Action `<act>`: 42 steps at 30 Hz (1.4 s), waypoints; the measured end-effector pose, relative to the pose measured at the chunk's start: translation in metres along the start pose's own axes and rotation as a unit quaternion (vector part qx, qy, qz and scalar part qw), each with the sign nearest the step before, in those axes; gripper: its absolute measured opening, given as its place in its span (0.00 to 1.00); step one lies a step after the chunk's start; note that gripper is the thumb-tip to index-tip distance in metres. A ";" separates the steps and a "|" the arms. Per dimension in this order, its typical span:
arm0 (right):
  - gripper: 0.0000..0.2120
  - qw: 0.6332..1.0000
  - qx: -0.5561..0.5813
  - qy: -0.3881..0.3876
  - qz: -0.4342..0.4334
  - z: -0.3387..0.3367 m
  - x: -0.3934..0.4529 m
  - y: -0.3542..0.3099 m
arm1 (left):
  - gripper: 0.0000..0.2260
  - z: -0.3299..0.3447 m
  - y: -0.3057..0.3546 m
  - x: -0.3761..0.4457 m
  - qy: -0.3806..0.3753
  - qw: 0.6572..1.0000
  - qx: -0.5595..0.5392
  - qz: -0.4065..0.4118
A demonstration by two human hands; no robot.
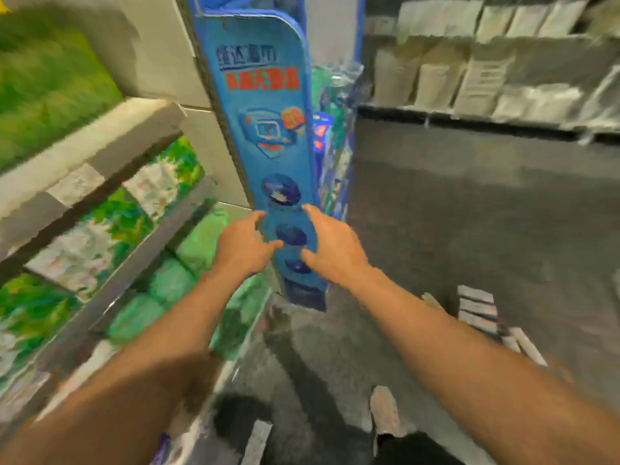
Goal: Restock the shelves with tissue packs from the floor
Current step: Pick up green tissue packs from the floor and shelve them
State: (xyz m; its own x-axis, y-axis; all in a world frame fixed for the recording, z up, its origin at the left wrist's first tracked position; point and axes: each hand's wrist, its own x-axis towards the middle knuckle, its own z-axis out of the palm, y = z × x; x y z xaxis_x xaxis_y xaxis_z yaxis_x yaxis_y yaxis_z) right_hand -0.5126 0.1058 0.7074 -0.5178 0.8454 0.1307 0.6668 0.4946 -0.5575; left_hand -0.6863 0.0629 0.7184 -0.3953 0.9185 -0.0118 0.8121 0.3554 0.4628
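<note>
Both bare forearms extend forward and slightly inward from the near edge of the view, converging on the lower part of a tall blue display panel with red and dark lettering and dark blue round emblems (268, 135) that stands upright at centre. Left hand (243, 246): back of hand up, fingers spread and relaxed, thumb and forefinger apart, reaching toward the panel's left edge; holds nothing. Right hand (332, 245): fingers likewise straight and spread, forefinger tip at the panel's right edge, thumb over the panel face near the lowest emblem; contact cannot be confirmed because of motion blur. Neither hand grips anything. Flat pale grey-and-white tissue packs (483, 312) lie in a short stack on the dark grey floor (469, 209) to the right of the right forearm, well apart from the fingers of both hands; a further pale pack lies just beyond it, nearer the viewer. Left side: grey metal shelves (100, 129) carrying green wrapped packs (167, 280) on the lower tiers, just left of the left forearm. Far right: dark shelving with rows of pale upright packets (469, 78). A pale shoe (385, 414) shows at the near edge. Frame is blurred throughout.
</note>
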 end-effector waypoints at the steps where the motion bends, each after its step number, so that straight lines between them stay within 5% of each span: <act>1: 0.36 0.999 0.000 0.007 0.039 -0.007 -0.030 0.024 | 0.30 0.023 0.020 -0.012 -0.038 0.999 0.003 0.020; 6: 0.37 0.972 0.008 0.077 0.224 -0.053 -0.180 0.134 | 0.30 0.124 0.148 -0.088 -0.155 0.972 0.008 0.174; 13: 0.32 0.885 0.034 0.176 0.430 -0.113 -0.427 0.248 | 0.27 0.270 0.330 -0.271 -0.328 0.882 0.049 0.334; 17: 0.27 0.816 0.066 0.209 0.535 -0.139 -0.600 0.292 | 0.26 0.346 0.408 -0.410 -0.407 0.820 0.093 0.392; 23: 0.37 0.691 0.081 0.262 0.669 -0.161 -0.802 0.327 | 0.31 0.423 0.482 -0.575 -0.518 0.744 0.089 0.413; 33: 0.41 0.624 0.132 0.234 0.734 -0.165 -0.872 0.452 | 0.33 0.563 0.563 -0.618 -0.543 0.705 0.163 0.426; 38: 0.42 0.576 0.163 0.229 0.768 -0.146 -0.884 0.567 | 0.31 0.690 0.608 -0.606 -0.544 0.677 0.202 0.452; 42: 0.40 0.581 0.170 0.195 0.772 -0.082 -0.900 0.679 | 0.30 0.814 0.611 -0.600 -0.537 0.686 0.230 0.435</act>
State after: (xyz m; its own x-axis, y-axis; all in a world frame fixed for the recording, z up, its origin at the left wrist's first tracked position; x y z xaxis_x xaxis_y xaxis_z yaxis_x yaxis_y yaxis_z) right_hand 0.4497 -0.3027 0.2785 0.7615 0.2423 -0.6012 -0.0042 -0.9256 -0.3784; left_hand 0.3968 -0.1298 0.2868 0.6674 0.3285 -0.6683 0.6875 -0.6167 0.3834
